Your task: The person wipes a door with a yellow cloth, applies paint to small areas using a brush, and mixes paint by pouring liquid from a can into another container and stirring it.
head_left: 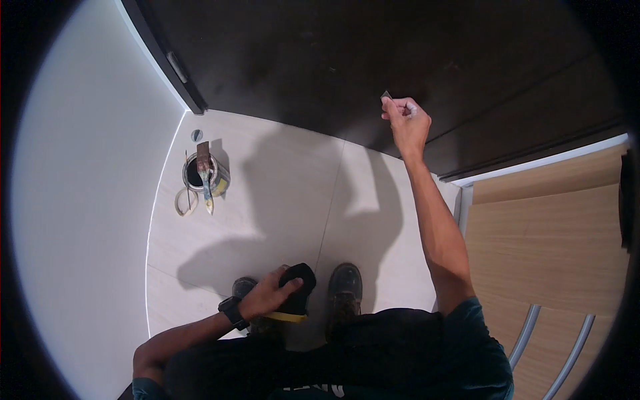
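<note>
While the left hand [268, 295] clutches a black, yellow-edged thing [302, 285] near the shoes [345, 283], long axis roughly doorward, the right hand [409, 123] pinches 1 tiny grey piece [386, 95] by the dark door [267, 60], corner up.

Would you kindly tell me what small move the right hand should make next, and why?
Probably ease the small dark piece gently toward the dark door: the right hand pinches it with a corner poking out in front of the door, though whether they touch is unclear.
</note>
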`<state>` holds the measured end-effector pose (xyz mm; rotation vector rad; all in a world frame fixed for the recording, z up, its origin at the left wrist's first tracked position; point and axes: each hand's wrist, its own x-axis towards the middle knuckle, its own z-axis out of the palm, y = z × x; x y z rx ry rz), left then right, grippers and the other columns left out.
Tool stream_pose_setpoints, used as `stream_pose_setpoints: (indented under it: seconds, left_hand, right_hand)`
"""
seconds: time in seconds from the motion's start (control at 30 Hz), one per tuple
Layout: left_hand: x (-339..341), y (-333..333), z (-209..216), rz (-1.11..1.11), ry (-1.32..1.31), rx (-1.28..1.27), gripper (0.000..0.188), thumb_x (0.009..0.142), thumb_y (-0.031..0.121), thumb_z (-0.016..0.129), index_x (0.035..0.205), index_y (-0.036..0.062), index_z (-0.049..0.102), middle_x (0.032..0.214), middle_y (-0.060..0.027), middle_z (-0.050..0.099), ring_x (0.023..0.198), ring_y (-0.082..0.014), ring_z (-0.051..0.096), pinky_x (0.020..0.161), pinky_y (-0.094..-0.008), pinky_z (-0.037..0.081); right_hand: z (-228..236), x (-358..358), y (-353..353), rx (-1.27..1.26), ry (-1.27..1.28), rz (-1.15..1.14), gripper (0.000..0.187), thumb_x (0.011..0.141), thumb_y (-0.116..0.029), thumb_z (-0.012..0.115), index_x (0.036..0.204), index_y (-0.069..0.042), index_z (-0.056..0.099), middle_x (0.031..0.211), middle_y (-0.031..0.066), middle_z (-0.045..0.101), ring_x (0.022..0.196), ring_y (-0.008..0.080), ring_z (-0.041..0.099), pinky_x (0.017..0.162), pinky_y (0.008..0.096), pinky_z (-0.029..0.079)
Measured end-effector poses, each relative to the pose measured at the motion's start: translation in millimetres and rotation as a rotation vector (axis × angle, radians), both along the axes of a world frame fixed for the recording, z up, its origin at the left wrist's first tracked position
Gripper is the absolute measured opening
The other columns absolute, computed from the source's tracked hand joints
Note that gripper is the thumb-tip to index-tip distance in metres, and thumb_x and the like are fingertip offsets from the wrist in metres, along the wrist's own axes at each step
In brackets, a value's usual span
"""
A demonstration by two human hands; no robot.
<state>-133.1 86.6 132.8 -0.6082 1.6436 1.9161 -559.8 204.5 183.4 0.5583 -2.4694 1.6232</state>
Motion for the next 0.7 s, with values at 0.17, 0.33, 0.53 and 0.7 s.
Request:
stream_pose_setpoints:
  seconds: [0.17, 0.33, 0.53, 0.7]
  left_hand:
    - [2.7, 0.3, -6.1, 0.042, 0.010, 0.038, 0.060, 0.104, 0.041, 0.063, 0.139, -0.0054, 0.050, 0.119, -0.0219, 0.070, 0.105, -0.0247, 0.072, 0.090, -0.0359, 0.059]
    - [2.8, 3.1, -8.3, 0.022, -0.033, -0.004, 0.057, 0.104, 0.040, 0.063, 0.138, -0.0039, 0.051, 0.120, -0.0218, 0.070, 0.106, -0.0255, 0.072, 0.091, -0.0363, 0.058]
    - [2.9, 5.4, -1.2, 0.025, -0.024, -0.022, 0.052, 0.106, 0.041, 0.059, 0.137, -0.0011, 0.055, 0.117, -0.0193, 0.071, 0.105, -0.0247, 0.072, 0.090, -0.0376, 0.058]
    - [2.7, -0.3, -14.0, 0.003, 0.025, -0.048, 0.049, 0.107, 0.041, 0.058, 0.131, -0.0022, 0.060, 0.111, -0.0148, 0.073, 0.098, -0.0203, 0.071, 0.084, -0.0353, 0.058]
  right_hand:
    - [-2.2, -3.3, 0.6, -0.033, -0.015, 0.004, 0.028, 0.093, -0.024, 0.080, 0.089, 0.003, 0.075, 0.075, 0.0065, 0.075, 0.068, 0.0091, 0.070, 0.064, 0.0258, 0.054]
    - [-1.9, -1.7, 1.9, -0.024, 0.004, 0.032, 0.029, 0.093, -0.026, 0.080, 0.089, 0.002, 0.075, 0.076, 0.0063, 0.075, 0.068, 0.0100, 0.070, 0.065, 0.0264, 0.055]
    - [6.8, 0.6, -0.8, -0.047, -0.018, 0.018, 0.027, 0.092, -0.024, 0.080, 0.089, 0.002, 0.075, 0.075, 0.0059, 0.074, 0.069, 0.0093, 0.070, 0.065, 0.0258, 0.054]
    - [-20.9, 16.9, -5.7, -0.046, -0.042, 0.285, 0.031, 0.093, -0.028, 0.079, 0.081, -0.001, 0.072, 0.069, 0.0012, 0.068, 0.063, 0.0064, 0.060, 0.061, 0.0258, 0.048]
